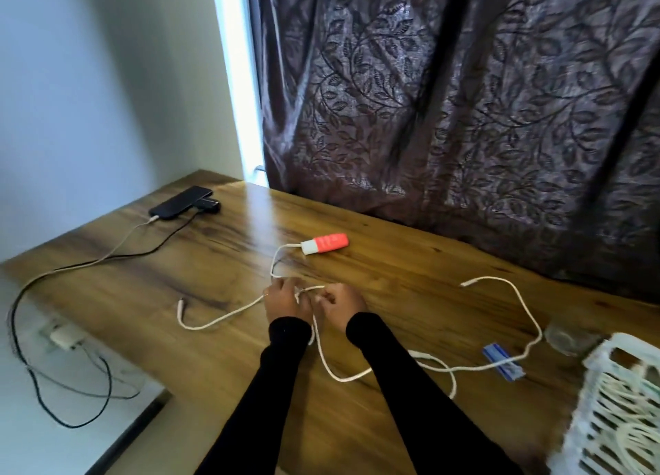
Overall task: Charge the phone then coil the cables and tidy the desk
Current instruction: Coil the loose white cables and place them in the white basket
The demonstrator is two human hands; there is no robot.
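A dark phone (pixel 180 202) lies at the desk's far left corner with a pale charging cable (pixel 118 247) plugged into its near end; that cable runs off the left edge. A white cable (pixel 221 320) sprawls over the middle of the wooden desk (pixel 393 260). My left hand (pixel 285 301) and my right hand (pixel 339 303) are close together, both pinching this white cable. One stretch of it leads up to a red and white device (pixel 325 243). A second white cable (pixel 521 303) loops on the right.
A white woven basket (pixel 621 403) holding coiled cable stands at the near right corner. A blue packet (pixel 503 365) and a clear glass (pixel 568 337) lie beside it. A black cable (pixel 157 251) trails to the floor, where a white adapter (pixel 64 338) sits. A dark curtain hangs behind.
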